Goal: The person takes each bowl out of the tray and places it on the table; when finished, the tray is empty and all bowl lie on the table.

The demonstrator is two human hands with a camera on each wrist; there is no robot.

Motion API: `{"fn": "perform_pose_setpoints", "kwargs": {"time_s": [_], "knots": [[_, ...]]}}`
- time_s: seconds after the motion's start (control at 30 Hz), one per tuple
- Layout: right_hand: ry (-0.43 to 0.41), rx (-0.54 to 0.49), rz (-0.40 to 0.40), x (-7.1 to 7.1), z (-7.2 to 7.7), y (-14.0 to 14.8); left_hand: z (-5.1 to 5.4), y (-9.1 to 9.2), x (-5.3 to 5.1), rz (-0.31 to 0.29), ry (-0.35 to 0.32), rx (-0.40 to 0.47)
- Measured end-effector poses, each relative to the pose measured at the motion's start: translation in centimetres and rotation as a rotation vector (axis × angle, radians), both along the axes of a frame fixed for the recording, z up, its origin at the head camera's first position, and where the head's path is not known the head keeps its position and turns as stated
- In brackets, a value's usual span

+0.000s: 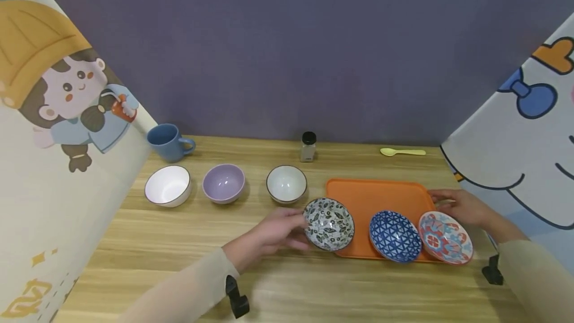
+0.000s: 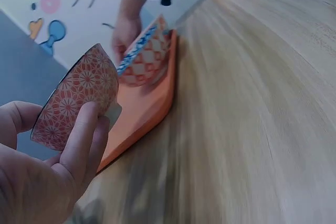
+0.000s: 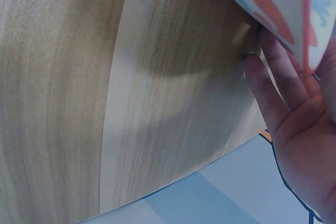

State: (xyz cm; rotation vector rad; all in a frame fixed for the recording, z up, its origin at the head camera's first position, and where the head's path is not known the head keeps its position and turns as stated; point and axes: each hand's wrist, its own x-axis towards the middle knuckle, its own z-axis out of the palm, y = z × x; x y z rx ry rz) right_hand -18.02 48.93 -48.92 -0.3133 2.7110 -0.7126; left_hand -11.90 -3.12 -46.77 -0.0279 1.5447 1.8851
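Observation:
My left hand holds a leaf-patterned bowl tilted over the left side of the orange tray. The left wrist view shows that bowl's red floral outside, with thumb and fingers of the left hand around it. A blue-and-white bowl and a red-and-blue patterned bowl lean at the tray's right part. Beside the tray's right edge is my right hand. In the right wrist view the right hand has its fingers extended near a bowl; whether they touch it is unclear.
Behind and left stand a white bowl, a purple bowl, a pale dark-rimmed bowl and a blue mug. A black-capped jar and yellow spoon are near the back wall.

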Motion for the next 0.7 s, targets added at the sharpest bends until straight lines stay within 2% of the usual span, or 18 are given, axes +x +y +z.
{"fn": "perform_pose_setpoints", "kwargs": {"time_s": [0.23, 0.4, 0.53, 0.7], "knots": [[-0.006, 0.012, 0.002, -0.2, -0.2, 0.2, 1.8, -5.0, 0.9, 0.089, 0.034, -0.011], [-0.008, 0.045, -0.008, 0.0, -0.2, 0.1, 3.3, -9.1, 2.0, 0.166, 0.063, -0.011], [0.004, 0.028, -0.005, 0.2, -0.2, 0.1, 3.9, -12.4, 3.1, 0.24, 0.092, -0.027], [0.023, -0.009, 0.003, 0.2, -0.3, 0.2, 4.0, -16.0, 4.5, 0.375, 0.109, -0.06]]}}
